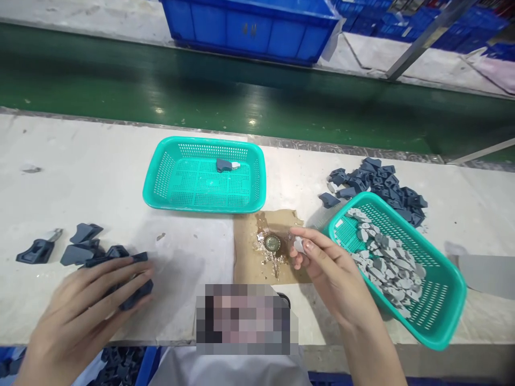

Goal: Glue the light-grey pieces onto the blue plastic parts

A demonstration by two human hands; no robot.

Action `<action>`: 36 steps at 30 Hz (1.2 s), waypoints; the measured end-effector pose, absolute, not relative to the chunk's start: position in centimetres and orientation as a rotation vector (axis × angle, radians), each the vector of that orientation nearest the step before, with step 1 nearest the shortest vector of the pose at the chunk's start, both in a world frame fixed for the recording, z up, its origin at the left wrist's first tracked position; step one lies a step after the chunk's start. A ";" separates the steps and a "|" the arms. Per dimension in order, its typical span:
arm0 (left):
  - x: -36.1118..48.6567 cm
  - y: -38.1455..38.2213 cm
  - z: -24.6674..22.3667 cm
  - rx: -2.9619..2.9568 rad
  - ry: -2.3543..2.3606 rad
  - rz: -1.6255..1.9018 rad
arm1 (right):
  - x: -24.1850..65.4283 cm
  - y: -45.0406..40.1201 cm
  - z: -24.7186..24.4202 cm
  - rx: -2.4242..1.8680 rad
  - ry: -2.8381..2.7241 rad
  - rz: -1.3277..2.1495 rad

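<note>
My left hand (96, 295) lies over several dark blue-grey plastic parts (137, 289) on the left of the table, its fingers stretched out across them. Between the thumb and fingers of my right hand (325, 262) is a small light grey plastic piece (299, 245), partly covered by the fingertips. Just left of that piece, a small round container (272, 244) sits on a piece of brown cardboard (246, 257), with shiny wet splashes around it. Farther left lies a dark part with a light grey piece attached (38, 249).
A green basket (203, 206) at the centre holds one dark part with a light end (225, 165). Another green basket (442, 327), at right, contains many light grey pieces (390, 262). Behind it is a heap of dark parts (382, 185). A blue crate (249, 32) stands across the green strip.
</note>
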State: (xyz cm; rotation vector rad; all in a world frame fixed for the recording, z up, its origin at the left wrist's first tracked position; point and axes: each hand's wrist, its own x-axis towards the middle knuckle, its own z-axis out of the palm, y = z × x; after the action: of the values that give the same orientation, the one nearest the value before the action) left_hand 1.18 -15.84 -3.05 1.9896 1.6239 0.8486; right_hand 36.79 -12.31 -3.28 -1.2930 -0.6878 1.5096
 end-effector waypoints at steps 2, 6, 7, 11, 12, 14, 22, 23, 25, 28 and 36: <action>3.3 -16.1 -2.7 1.808 1.623 0.872 | 36.5 -12.2 -3.7 -1.289 -0.660 1.502; 7.4 -15.4 -2.6 1.316 1.617 0.875 | 36.4 -12.4 -4.2 -1.410 -0.811 1.351; 8.2 -15.0 -2.7 1.201 1.572 0.887 | 36.4 -12.4 -4.3 -1.471 -0.894 1.289; 10.4 -13.3 -3.2 0.933 1.304 0.905 | 36.4 -12.6 -4.6 -1.631 -1.203 1.067; 10.7 -13.0 -3.3 0.904 1.263 0.903 | 36.4 -12.6 -4.6 -1.647 -1.279 1.014; 11.3 -12.7 -3.5 0.861 1.225 0.899 | 36.5 -12.6 -4.7 -1.657 -1.464 0.895; 12.6 -12.9 -3.8 0.790 1.170 0.863 | 37.0 -12.2 -4.8 -1.416 -1.994 0.641; 12.7 -12.9 -3.8 0.774 1.165 0.859 | 37.0 -12.2 -4.8 -1.409 -2.014 0.630; 12.9 -12.9 -3.8 0.720 1.144 0.843 | 37.0 -12.2 -4.8 -1.415 -2.026 0.633; 13.2 -12.8 -3.7 0.633 1.111 0.837 | 37.0 -12.2 -4.9 -1.425 -2.020 0.653; 13.2 -13.0 -4.0 0.679 1.076 0.876 | 37.1 -12.1 -4.7 -1.441 -1.934 0.742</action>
State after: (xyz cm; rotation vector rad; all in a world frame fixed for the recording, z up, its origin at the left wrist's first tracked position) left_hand 13.24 -13.00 -4.00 0.6793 1.0764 0.8760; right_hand 37.05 -12.06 -4.70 -1.4407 -1.9344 0.7422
